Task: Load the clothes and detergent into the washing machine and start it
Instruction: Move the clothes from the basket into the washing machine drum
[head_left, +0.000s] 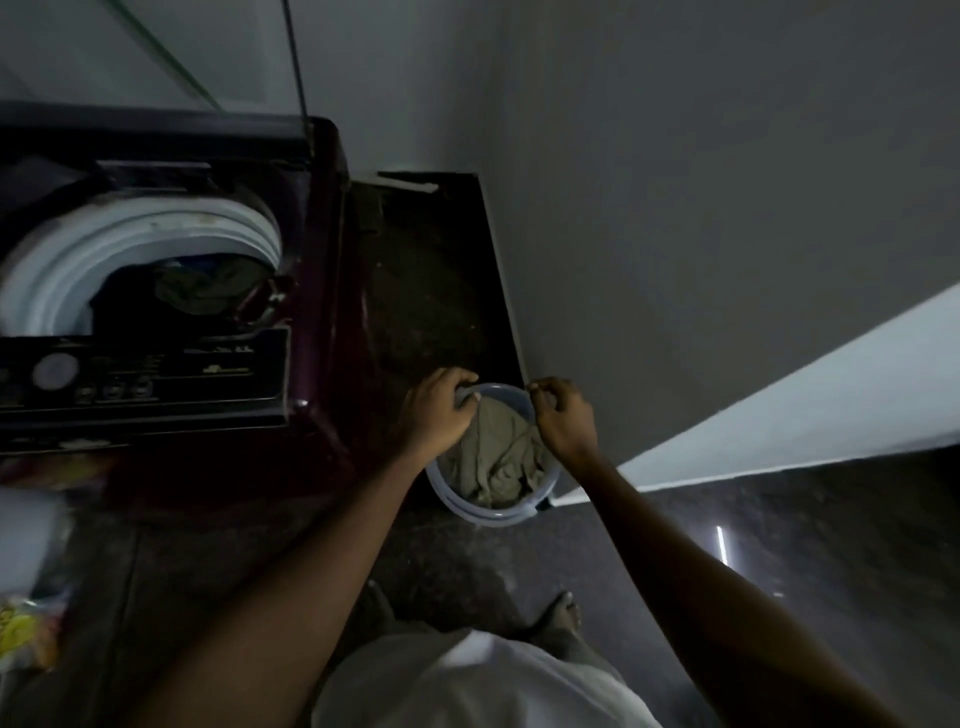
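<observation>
The loading step was in hand, with part of the laundry not yet moved across. The washing machine (322, 260) stood at the left with its lid (156, 124) raised, and dark clothes (208, 286) could already be made out inside the white-rimmed drum (130, 244). To its right, on the dark floor (441, 312) beside the wall, a pale bucket (488, 512) was set, and in it an olive garment (498, 457) lay crumpled, filling most of the opening. Both hands were held at the far side of the bucket. The left hand (441, 410) was curled over the rim, its fingers closed round the edge. The right hand (563, 415) was closed in a pinch at the opposite side of the rim, on what appeared to be an edge of the garment, though rim and fabric could not be clearly told apart there. The next move was judged to call for the garment to be lifted clear of the bucket, carried left over the control panel (145, 374) and dropped into the drum. A blurred yellow packet (26, 634) was seen at the lower left; whether it held detergent could not be told. The machine was judged not yet started.
</observation>
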